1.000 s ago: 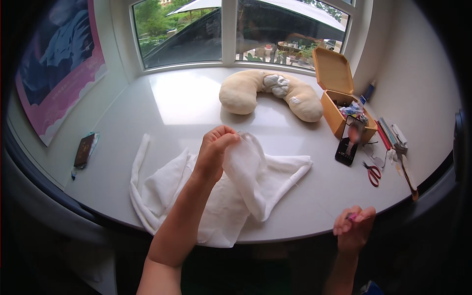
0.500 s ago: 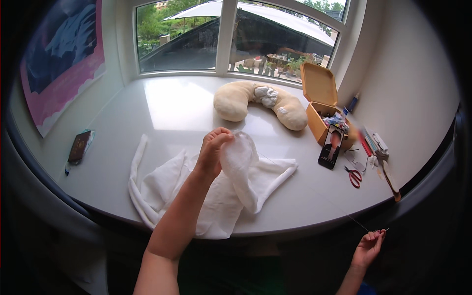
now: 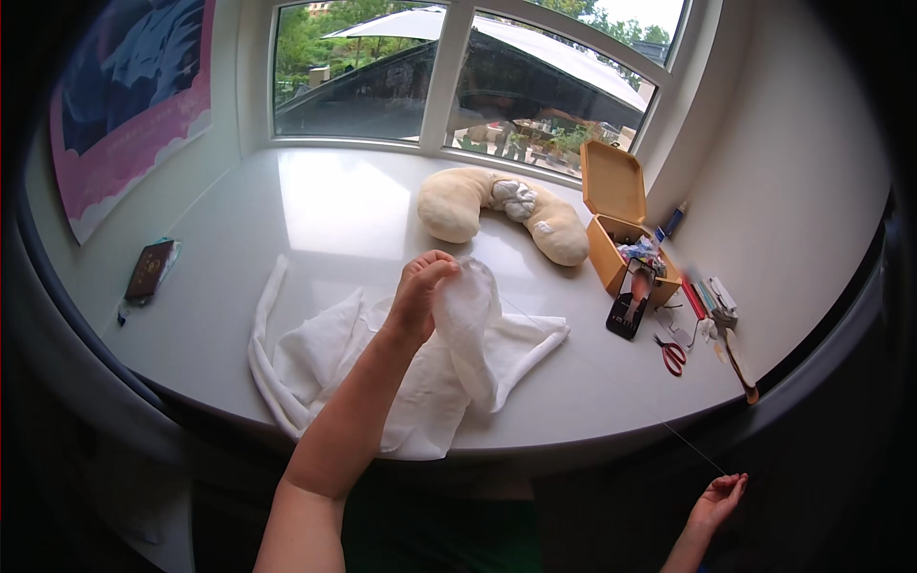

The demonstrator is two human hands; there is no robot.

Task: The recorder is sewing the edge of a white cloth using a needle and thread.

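Observation:
My left hand (image 3: 420,296) pinches the raised edge of a white cloth (image 3: 415,406) between thumb and fingers. The rest of the cloth lies spread and folded over the table's near part, with a rolled strip at its left. Out past the near right edge of the table, my right hand (image 3: 714,506) is closed on a thin thread (image 3: 695,449). That thread runs up toward the table, where it grows too faint to follow fully. A fine strand also shows beside the lifted cloth. Whether a needle sits in the right fingers cannot be made out.
A beige U-shaped neck pillow (image 3: 449,210) with exposed whitish stuffing lies near the window. At right are an open wooden box (image 3: 611,258), a propped phone (image 3: 630,301), red-handled pliers (image 3: 673,358) and several slim tools. A dark red booklet (image 3: 150,272) rests at left.
My right hand has moved slightly lower, farther from the table, the thread still trailing from it. My left hand keeps its hold on the cloth. The view has tilted a little.

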